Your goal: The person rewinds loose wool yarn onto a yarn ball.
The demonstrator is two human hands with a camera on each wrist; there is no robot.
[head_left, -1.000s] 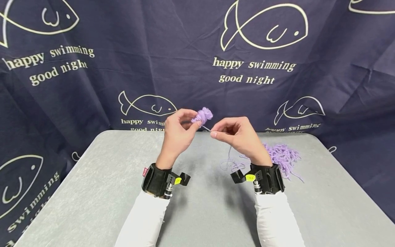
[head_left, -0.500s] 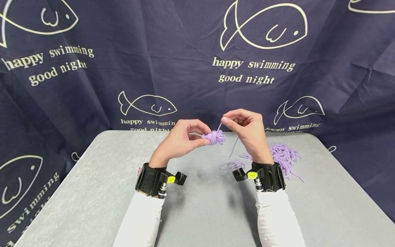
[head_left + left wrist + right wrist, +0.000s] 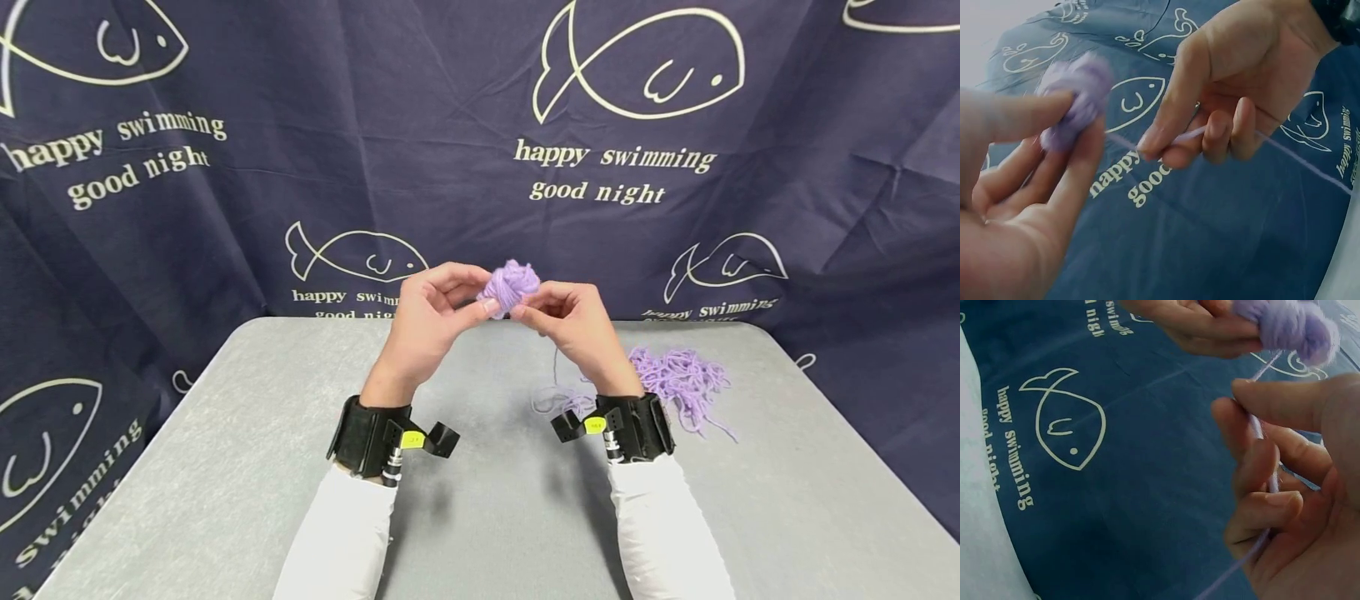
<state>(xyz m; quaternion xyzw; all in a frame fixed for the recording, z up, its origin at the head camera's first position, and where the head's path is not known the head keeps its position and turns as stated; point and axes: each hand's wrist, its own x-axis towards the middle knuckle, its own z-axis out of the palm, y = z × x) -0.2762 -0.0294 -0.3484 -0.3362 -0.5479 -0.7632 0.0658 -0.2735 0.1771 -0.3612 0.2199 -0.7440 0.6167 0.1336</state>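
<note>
both forearms rise from the grey table [image 3: 225,467], wrists bent inward, hands meeting above its far edge. the left hand [image 3: 427,321] pinches a small, fuzzy lilac yarn ball [image 3: 510,285] between thumb and fingertips. just beside it, the right hand [image 3: 573,321] curls its fingers round a thin yarn strand [image 3: 1297,156] running from the ball. a loose, tangled yarn heap [image 3: 678,379] lies on the table right of that wrist.

Grey table [image 3: 225,467], navy fish-print backdrop [image 3: 375,125], seemingly cloth
</note>
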